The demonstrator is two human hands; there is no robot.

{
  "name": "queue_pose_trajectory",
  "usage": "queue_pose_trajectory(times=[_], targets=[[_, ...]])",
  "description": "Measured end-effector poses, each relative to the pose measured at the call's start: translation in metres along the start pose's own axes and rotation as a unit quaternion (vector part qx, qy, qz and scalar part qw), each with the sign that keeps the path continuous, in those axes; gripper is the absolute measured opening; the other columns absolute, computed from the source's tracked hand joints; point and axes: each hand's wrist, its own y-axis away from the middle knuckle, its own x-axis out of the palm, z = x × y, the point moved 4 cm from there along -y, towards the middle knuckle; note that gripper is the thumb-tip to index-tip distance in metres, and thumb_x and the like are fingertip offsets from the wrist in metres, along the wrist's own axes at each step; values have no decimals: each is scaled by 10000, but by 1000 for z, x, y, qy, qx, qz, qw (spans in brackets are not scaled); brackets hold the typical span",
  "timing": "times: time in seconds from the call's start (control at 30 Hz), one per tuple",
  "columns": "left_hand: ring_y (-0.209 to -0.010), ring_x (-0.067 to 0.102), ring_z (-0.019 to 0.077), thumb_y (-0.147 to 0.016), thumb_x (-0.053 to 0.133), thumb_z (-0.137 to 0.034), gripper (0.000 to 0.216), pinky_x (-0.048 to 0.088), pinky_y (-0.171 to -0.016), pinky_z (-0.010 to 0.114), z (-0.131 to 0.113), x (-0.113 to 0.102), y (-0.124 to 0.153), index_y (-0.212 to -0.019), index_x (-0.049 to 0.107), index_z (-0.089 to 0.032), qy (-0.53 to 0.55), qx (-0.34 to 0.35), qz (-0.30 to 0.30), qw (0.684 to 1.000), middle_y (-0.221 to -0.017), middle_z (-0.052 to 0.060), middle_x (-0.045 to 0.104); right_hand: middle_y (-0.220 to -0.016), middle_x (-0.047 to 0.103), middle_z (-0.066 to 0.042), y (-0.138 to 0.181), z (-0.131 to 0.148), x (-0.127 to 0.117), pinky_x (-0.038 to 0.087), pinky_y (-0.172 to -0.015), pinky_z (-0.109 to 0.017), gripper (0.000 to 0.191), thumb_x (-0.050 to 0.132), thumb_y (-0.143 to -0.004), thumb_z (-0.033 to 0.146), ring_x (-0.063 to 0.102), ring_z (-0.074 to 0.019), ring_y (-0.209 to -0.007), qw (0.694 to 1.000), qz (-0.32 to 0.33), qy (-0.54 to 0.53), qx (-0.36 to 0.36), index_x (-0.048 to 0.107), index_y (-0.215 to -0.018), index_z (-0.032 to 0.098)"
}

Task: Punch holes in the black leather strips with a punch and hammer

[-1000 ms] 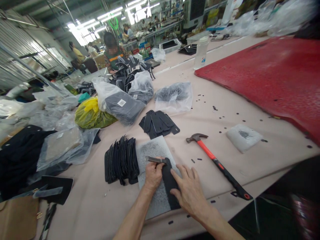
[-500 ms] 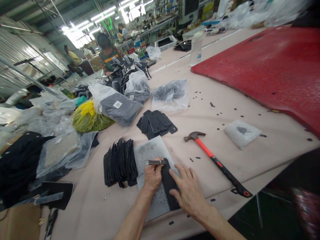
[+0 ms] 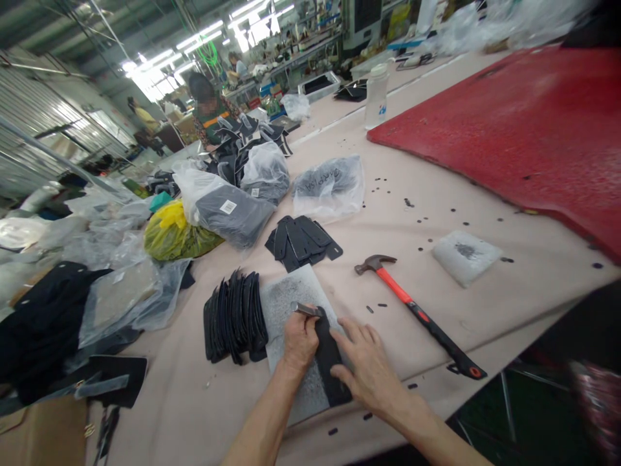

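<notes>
While the left hand (image 3: 299, 340) pinches a slim metal tool (image 3: 306, 310) between narrowed fingers, the right hand (image 3: 366, 364) lies with its fingers spread, pressing a flat, matte black strip (image 3: 330, 366). The strip lies on a pale rectangular board (image 3: 291, 292) with dark speckles, and the tool's far end meets the strip's upper end. Just left of the board stands a row of thin black pieces (image 3: 235, 318), packed on edge; beyond it, round-cornered black pieces (image 3: 301, 239) fan out flat. A claw hammer (image 3: 417, 314), its handle red and black, rests on the smooth, pinkish bench (image 3: 194, 414), near a whitish block (image 3: 466, 257) with a dark smudge.

Farther back, a cloudy plastic bag (image 3: 242, 213) holds dark, flat goods under a white label. A lettered bag (image 3: 330, 188) also has dark contents; those of the crumpled yellow bag (image 3: 178, 236) are unclear.
</notes>
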Motion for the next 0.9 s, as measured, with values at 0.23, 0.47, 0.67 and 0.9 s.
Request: queue_pose_trajectory(times=[0.23, 0.47, 0.67, 0.9], targets=[[-982, 649, 227, -871, 483, -158, 204, 511, -903, 381, 2, 2, 0, -975, 655, -197, -2, 17, 1, 1000, -987, 78, 706, -1195, 536, -209, -6, -81, -59, 430, -826, -440, 369, 528, -866, 265, 527, -341, -1042, 967, -74, 193, 150, 522, -1207, 125], [-870, 619, 222, -821, 501, -94, 164, 501, -797, 357, -1, 1, 1, -868, 614, -203, -6, 26, 2, 1000, -878, 58, 656, -773, 558, -75, -11, -130, -60, 433, -584, -321, 81, 503, -784, 269, 543, -199, -674, 943, 61, -130, 300, 523, -824, 202], [-833, 603, 233, -803, 501, -65, 171, 483, -759, 357, -10, -3, 1, -815, 565, -223, -10, 49, -14, 999, -829, 53, 636, -606, 445, 57, -18, -59, -84, 280, -357, -208, 199, 532, -775, 403, 337, -78, -399, 836, 66, -421, 347, 431, -783, 232], [-828, 594, 222, -810, 504, -63, 165, 480, -751, 346, -3, 0, 3, -810, 559, -219, -20, 54, -22, 998, -832, 48, 629, -524, 452, 45, -21, 36, -181, 324, -437, -261, 320, 397, -940, 504, 432, -117, -426, 979, -195, -60, -25, 491, -788, 239]])
